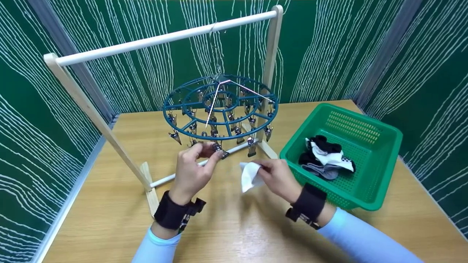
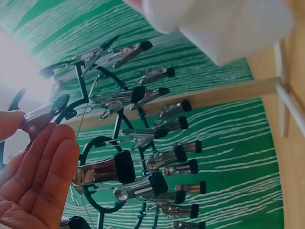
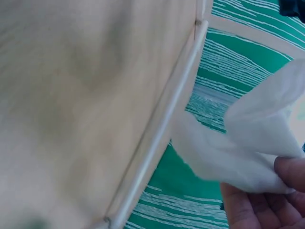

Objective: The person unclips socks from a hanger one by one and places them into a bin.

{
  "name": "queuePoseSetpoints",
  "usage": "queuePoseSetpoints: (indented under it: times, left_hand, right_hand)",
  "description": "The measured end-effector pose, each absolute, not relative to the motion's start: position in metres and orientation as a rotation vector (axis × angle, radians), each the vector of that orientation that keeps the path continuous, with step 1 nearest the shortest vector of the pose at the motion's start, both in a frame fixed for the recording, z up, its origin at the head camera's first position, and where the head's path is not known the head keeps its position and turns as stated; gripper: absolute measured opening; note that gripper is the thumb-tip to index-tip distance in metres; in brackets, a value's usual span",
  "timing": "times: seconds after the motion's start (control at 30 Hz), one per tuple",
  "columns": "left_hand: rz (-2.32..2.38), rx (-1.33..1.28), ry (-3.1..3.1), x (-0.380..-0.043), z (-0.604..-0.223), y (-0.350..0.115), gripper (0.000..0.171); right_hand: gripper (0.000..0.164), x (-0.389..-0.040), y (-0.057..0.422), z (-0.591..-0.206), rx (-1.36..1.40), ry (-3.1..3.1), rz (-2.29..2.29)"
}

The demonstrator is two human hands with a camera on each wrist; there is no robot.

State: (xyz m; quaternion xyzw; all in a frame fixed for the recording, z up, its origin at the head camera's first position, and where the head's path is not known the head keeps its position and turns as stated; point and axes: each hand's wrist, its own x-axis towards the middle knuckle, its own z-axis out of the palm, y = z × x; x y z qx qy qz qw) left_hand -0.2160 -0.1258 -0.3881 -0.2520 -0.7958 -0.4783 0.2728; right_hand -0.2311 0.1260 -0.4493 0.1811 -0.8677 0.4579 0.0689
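My left hand (image 1: 193, 171) pinches a metal clip (image 2: 39, 118) with dark tips between thumb and fingers. The clip hangs at the near edge of a round dark-green drying hanger (image 1: 223, 138), which carries several more clips. To the right and slightly lower, my right hand (image 1: 279, 179) holds a white sock (image 1: 250, 176) between thumb and fingers. In the right wrist view the sock (image 3: 209, 152) droops in a loose fold away from the fingertips. A gap separates the sock from the pinched clip in the head view.
A wooden stand with a white top bar (image 1: 168, 38) bears the hanger by a hook. Right of it, a green basket (image 1: 380, 175) holds black, white and grey socks (image 1: 325, 157). Green walls with white streaks surround the wooden table (image 1: 109, 219).
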Motion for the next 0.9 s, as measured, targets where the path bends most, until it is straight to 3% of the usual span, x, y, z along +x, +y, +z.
queuePoseSetpoints:
  times: [0.43, 0.9]
  left_hand:
    - [-1.33, -0.618, -2.154, -0.219, -0.389, -0.127, 0.014]
    - [-1.326, -0.616, -2.143, -0.221, -0.391, -0.125, 0.016]
  right_hand:
    - [0.017, -0.232, 0.174, -0.407, 0.412, -2.527, 1.273]
    - [0.023, -0.282, 0.258, -0.379, 0.193, -2.526, 1.029]
